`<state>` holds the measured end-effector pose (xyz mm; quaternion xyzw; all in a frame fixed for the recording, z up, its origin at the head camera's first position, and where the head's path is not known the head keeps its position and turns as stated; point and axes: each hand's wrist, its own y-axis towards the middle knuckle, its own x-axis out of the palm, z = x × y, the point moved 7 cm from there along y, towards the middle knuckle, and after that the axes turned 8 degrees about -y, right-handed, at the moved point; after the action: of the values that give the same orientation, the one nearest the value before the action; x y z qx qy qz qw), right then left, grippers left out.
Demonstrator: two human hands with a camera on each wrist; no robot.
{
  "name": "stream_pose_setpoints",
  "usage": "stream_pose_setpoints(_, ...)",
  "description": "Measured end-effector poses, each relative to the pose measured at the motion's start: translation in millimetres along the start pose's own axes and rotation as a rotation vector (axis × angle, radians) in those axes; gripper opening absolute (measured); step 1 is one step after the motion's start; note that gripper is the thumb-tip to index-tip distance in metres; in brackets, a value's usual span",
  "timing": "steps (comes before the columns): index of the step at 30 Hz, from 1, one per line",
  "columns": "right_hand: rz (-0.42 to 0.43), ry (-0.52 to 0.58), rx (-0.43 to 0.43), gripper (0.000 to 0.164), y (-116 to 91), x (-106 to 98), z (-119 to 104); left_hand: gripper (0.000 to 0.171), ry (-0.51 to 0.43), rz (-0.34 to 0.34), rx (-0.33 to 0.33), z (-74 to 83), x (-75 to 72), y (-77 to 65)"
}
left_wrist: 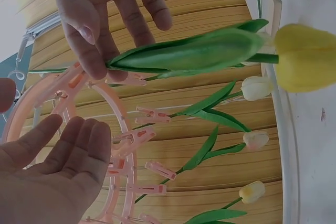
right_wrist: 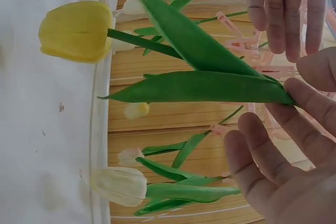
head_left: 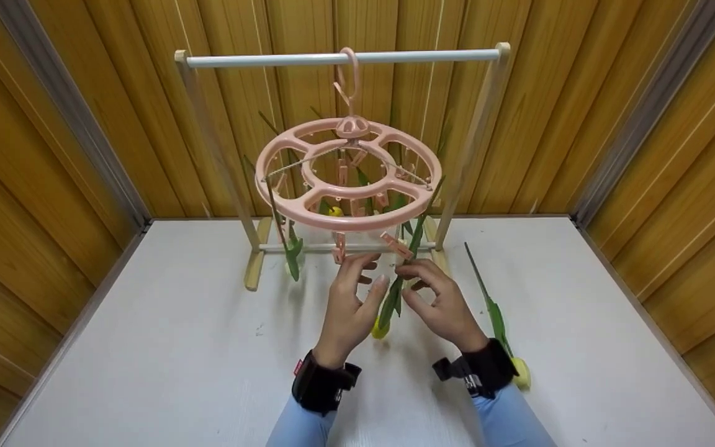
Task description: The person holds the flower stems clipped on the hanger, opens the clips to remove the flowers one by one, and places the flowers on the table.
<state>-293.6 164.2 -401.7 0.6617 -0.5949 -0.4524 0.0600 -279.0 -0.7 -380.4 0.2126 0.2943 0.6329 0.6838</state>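
Note:
A yellow tulip [left_wrist: 307, 56] hangs bloom-down below the front right of a round pink clip hanger [head_left: 357, 222]. A pink clip [head_left: 396, 245] overlaps its green stem at the base of the leaves. My right hand [head_left: 441, 304] has its index and middle fingers against the leaf base, the thumb apart from them. On the other side of the tulip, my left hand [head_left: 351, 304] is raised below the hanger's front rim, fingers extended, holding nothing. Another pink clip [head_left: 339, 247] dangles just above the left fingertips.
The hanger hooks over the white bar [head_left: 258, 61] of a wooden-legged rack. Other tulips hang around its ring, including a white one [right_wrist: 119, 186]. A loose yellow tulip [head_left: 521, 372] lies on the white table [head_left: 177, 372], partly under the right wrist. Wood-pattern panels [head_left: 655, 217] enclose the table.

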Motion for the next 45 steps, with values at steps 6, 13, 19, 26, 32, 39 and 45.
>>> stream_pose_setpoints(6,0.015,-0.054,-0.068,0.036,-1,-2,-12,0.038,-0.051,0.035,-0.077,-2.2,-2.9,0.5)
stream_pose_setpoints(13,-0.019,-0.078,-0.093,0.032,-3,-1,-22,0.046,-0.1,0.069,-0.105,-2.5,-8.3,1.8)
stream_pose_setpoints(19,-0.043,-0.068,-0.108,0.03,-2,0,-30,0.05,-0.156,0.083,-0.132,-6.0,-11.3,4.1)
stream_pose_setpoints(26,-0.048,-0.064,-0.142,0.03,-3,1,-35,0.044,-0.161,0.104,-0.123,-7.0,-13.8,4.7)
stream_pose_setpoints(32,-0.052,-0.069,-0.143,0.03,-4,0,-38,0.034,-0.172,0.122,-0.106,-6.5,-16.9,5.4)
stream_pose_setpoints(39,-0.065,-0.022,-0.126,0.023,-3,1,-37,0.03,-0.244,0.139,-0.142,-7.8,-19.2,4.9)
stream_pose_setpoints(45,-0.072,0.057,-0.046,0.024,-3,2,-33,0.032,-0.331,0.145,-0.196,-9.2,-18.9,4.4)
